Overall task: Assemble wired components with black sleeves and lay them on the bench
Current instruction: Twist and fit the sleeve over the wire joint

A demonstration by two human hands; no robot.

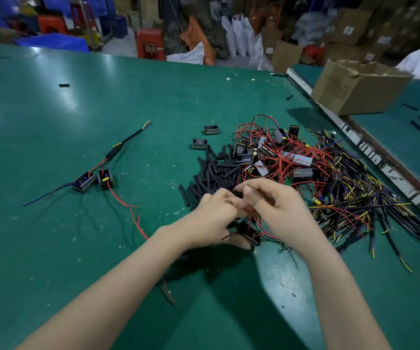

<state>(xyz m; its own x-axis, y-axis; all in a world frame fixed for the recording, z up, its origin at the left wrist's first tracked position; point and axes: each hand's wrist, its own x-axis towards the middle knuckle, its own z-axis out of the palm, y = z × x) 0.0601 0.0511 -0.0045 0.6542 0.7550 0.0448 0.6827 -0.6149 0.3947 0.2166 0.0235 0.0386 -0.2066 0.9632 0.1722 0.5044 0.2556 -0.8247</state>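
Here, piece in hand: both hands meet just above the bench, near the front edge of the piles; a small black module with red wires hangs just under them.
Left hand: fingers curled in, pinching the work; exactly what they pinch is hidden.
Right hand: thumb and fingers pinched together on thin red wire, motion-blurred.
Handling: likely very light; wires limp and springy, apt to snag in the tangle; best held near the wire tip and by the module's body.
Sleeves: the heap of black sleeves looks soft yet shape-keeping, small and easy to drop.
Wire supply: red-wired modules heaped beyond the hands, dark cables with yellow tips to the right.
Finished: two wired modules lie well apart to the left.
Surface: green mat, smooth, glossy, scuffed.
Room: cardboard box far right; red stools, sacks and cartons behind.
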